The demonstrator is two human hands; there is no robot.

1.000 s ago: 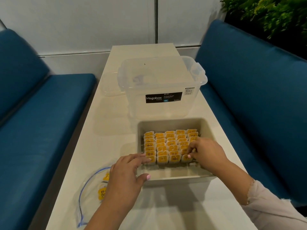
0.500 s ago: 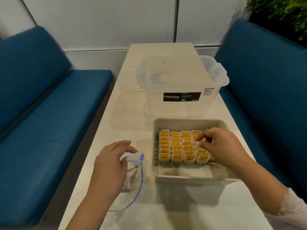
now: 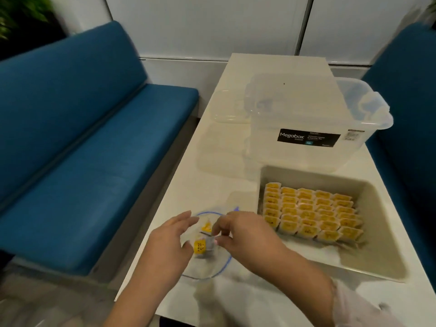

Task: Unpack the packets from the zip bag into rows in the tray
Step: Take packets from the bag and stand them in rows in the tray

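The clear zip bag (image 3: 219, 265) with a blue zip edge lies on the white table, left of the tray. Two yellow-labelled packets show inside it, one (image 3: 200, 247) nearer me and one (image 3: 207, 226) farther back. My left hand (image 3: 169, 244) rests at the bag's left side with fingers nearly straight. My right hand (image 3: 245, 234) reaches into the bag's mouth, its curled fingertips pinching the near packet. The beige tray (image 3: 382, 234) on the right holds several rows of upright yellow packets (image 3: 311, 213).
A clear Megabox storage box (image 3: 306, 119) stands behind the tray, its clear lid (image 3: 226, 107) flat on the table to its left. Blue bench seats (image 3: 94, 161) flank the narrow table. The table's left edge runs close to the bag.
My right hand left the tray and crossed over to the bag. My left hand stayed at the bag. The view swung left, and the frame is blurred.
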